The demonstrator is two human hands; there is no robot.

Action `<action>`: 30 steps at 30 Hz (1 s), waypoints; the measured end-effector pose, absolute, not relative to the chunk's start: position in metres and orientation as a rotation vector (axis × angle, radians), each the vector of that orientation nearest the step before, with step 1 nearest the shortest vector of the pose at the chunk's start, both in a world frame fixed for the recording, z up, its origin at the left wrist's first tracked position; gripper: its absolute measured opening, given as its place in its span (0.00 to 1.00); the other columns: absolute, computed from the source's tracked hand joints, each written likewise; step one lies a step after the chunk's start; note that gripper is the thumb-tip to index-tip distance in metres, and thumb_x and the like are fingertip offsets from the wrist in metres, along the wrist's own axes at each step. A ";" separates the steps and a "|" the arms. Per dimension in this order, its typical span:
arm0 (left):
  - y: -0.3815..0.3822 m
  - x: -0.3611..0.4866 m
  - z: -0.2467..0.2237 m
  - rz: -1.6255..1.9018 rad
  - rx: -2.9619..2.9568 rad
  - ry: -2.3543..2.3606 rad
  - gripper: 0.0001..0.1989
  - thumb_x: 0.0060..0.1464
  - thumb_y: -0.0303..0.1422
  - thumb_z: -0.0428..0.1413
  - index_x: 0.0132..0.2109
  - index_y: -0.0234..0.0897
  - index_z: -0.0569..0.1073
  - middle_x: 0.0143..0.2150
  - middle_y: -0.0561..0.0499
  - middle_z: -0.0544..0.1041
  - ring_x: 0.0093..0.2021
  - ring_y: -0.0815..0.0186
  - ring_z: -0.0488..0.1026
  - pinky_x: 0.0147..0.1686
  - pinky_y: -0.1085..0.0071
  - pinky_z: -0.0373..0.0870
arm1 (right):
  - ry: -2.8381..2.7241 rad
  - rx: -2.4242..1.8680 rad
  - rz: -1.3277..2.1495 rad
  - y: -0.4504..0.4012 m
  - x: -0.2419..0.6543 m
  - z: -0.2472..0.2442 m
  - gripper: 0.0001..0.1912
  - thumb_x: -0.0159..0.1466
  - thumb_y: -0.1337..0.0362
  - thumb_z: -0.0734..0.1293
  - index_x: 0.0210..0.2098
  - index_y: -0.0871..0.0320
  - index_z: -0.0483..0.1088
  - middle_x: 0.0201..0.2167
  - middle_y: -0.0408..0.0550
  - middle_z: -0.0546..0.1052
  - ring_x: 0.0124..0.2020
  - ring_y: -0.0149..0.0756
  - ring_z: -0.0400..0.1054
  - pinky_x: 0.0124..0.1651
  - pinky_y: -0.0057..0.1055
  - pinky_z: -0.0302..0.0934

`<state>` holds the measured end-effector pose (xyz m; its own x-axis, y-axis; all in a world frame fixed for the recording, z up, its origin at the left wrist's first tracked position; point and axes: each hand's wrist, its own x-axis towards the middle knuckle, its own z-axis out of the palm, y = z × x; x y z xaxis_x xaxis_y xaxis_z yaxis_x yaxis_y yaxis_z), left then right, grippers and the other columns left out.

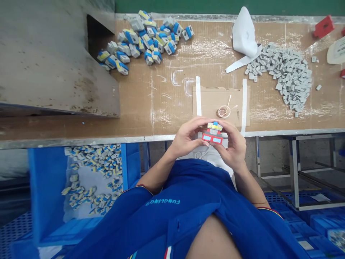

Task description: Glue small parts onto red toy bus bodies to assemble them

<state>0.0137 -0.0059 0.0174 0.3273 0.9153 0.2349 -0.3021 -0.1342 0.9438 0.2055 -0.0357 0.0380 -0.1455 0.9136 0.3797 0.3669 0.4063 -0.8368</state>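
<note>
- My left hand (185, 136) and right hand (233, 146) are together in front of my chest, just past the bench edge, both clamped on a small red-and-blue plastic block assembly (212, 137); the fingers of each hand wrap around its sides.
- The assembly has a red frame with two pale blue panels facing me, and a yellow-and-blue part sits on top. It looks light and stiff, with a smooth surface that could slip a little.
- The safest hold seems to be on the sides of the red frame, not the small blue cap on top. That cap looks like the most fragile part, though I can't tell how firmly it's fixed.
- Ahead of me on the cardboard-covered bench (159, 97), a heap of blue, yellow and grey parts (142, 41) lies to the left, and a heap of small grey pieces (285, 75) lies to the right.
- Nearest my hands is a cardboard sheet (212, 102), held down with white tape, with a coil of pale cord (223, 111) on it.
- Down to my left, a blue plastic crate (47, 187) holds more of the blue-and-yellow parts — a loose scatter, lying below the bench edge.
</note>
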 end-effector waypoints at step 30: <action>-0.066 0.032 0.058 1.822 1.312 1.295 0.25 0.64 0.54 0.59 0.58 0.43 0.80 0.47 0.45 0.79 0.43 0.62 0.76 0.43 0.67 0.76 | -1.835 -0.686 0.670 -0.016 0.160 0.070 0.24 0.73 0.49 0.65 0.64 0.48 0.65 0.53 0.55 0.82 0.52 0.50 0.78 0.46 0.47 0.74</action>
